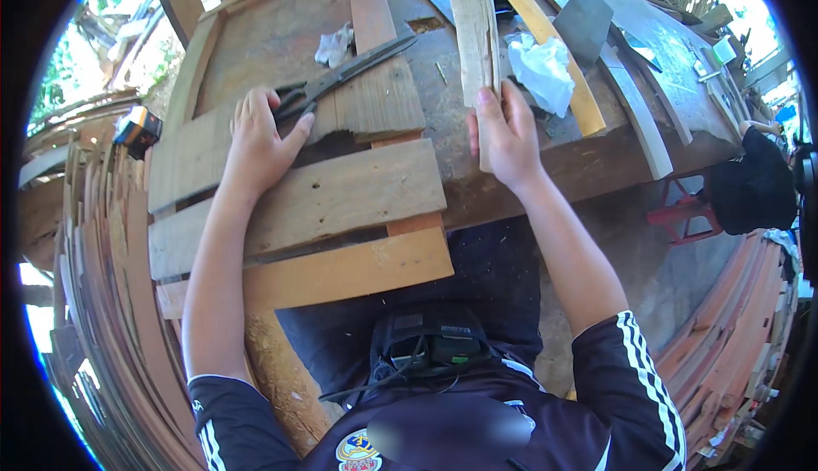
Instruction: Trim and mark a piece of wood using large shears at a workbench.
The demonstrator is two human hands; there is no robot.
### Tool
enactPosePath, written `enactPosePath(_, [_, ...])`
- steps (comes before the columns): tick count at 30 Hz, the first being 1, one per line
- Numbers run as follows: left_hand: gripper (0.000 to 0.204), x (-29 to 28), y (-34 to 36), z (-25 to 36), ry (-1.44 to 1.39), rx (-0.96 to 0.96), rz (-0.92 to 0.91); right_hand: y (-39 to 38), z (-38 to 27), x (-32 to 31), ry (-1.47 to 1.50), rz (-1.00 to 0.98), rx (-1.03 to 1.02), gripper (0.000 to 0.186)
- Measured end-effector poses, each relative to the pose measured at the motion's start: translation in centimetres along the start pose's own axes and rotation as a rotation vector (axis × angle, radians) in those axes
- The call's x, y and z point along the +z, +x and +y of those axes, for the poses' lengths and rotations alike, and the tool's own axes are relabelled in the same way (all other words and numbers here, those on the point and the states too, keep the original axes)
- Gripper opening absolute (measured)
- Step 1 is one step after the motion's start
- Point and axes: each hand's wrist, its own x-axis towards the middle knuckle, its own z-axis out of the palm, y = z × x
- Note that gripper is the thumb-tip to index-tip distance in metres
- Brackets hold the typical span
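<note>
My left hand is closed around the black handles of a pair of large scissors. Their long dark blades point away to the right over the wooden boards. Under the hand lies a slatted wooden panel, its boards spaced apart on crosspieces and reaching past the near edge of the workbench. My right hand grips the near end of a long, rough wooden strip, with thumb on top. The strip runs away from me over the bench, and its far end leaves the picture.
On the workbench, crumpled white plastic lies right of the strip, beside a curved yellowish wood piece. Stacked wood strips stand at left, more at right. A person is near a red stool.
</note>
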Motion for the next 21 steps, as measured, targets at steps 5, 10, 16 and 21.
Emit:
enactPosePath(5, [0.049, 0.5, 1.9, 0.9, 0.029, -0.086, -0.079, -0.1, 0.8, -1.0, 0.136, 0.027, 0.108, 0.029])
enactPosePath(10, [0.052, 2.5, 6.9, 5.0, 0.121, -0.203, -0.134, 0.5, 0.9, -1.9, 0.255, 0.043, 0.167, 0.033])
enactPosePath(16, [0.040, 4.8, 10.7, 13.0, -0.031, -0.142, -0.264, 0.2, 0.6, -2.2, 0.247, 0.039, 0.154, 0.035])
enactPosePath(21, [0.028, 7.0, 12.0, 14.5, 0.246, 0.310, -0.203, 0.6, 1.1, -2.4, 0.307, 0.014, 0.160, 0.030])
